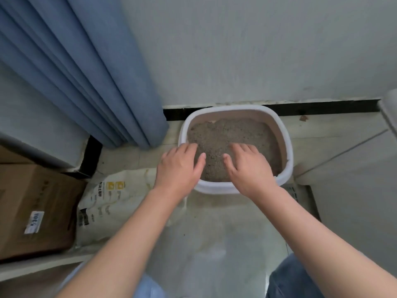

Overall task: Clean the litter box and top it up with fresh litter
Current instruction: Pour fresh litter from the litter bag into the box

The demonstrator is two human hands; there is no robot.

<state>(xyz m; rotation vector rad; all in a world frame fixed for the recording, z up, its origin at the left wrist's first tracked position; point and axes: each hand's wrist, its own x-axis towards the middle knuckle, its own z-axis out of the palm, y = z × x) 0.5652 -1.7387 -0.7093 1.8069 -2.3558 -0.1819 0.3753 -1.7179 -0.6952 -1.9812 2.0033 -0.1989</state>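
You lean over the white litter box (217,189), which sits on the floor (214,222) against the wall, just beside a blue curtain (86,72). Your left hand (180,166) and right hand (249,166) lie palm down, side by side but apart, on the grey litter (227,134) at the near end, each grip wide, fingers fairly straight, holding nothing. A pale litter bag (111,196) lies at left beside a cardboard box (32,207).
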